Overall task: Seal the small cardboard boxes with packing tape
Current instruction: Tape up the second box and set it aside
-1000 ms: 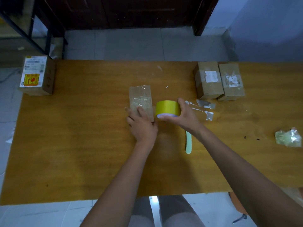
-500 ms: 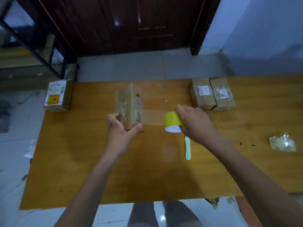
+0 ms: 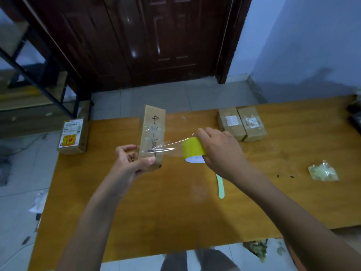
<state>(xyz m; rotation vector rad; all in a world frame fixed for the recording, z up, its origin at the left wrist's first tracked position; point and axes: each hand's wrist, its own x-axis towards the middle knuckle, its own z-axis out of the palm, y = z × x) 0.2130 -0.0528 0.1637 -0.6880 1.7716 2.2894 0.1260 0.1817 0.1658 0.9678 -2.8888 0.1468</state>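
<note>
Tape (image 3: pixel 168 148) stretches in a clear band between the two hands, and that short span is what the next move turns on. The left hand (image 3: pixel 132 161) grips the lower end of the cardboard box (image 3: pixel 153 136), thumb on the near face and fingers curled round the far side, holding it lifted above the surface (image 3: pixel 175 212). The box stands nearly upright, its long axis running up and away from the person, with handwritten marks down the face turned toward the camera. The right hand (image 3: pixel 218 151) is wrapped over the yellow tape roll (image 3: pixel 193 150), which sits just to the right of the box at the level of its lower half, the white core opening facing down and toward the person. The stretched band crosses the box's long axis and meets the face near the left thumb. The roll hand is the nearer one to any wrapping motion; judging from this, the roll would need to travel around the box, or the box be turned, to lay the band across it. Two taped boxes (image 3: pixel 241 124) lie side by side on the far right of the surface, a labelled box (image 3: pixel 72 136) at its far left edge, a pale green stick (image 3: pixel 220 185) and a crumpled wad of tape (image 3: pixel 323 171) nearby.
</note>
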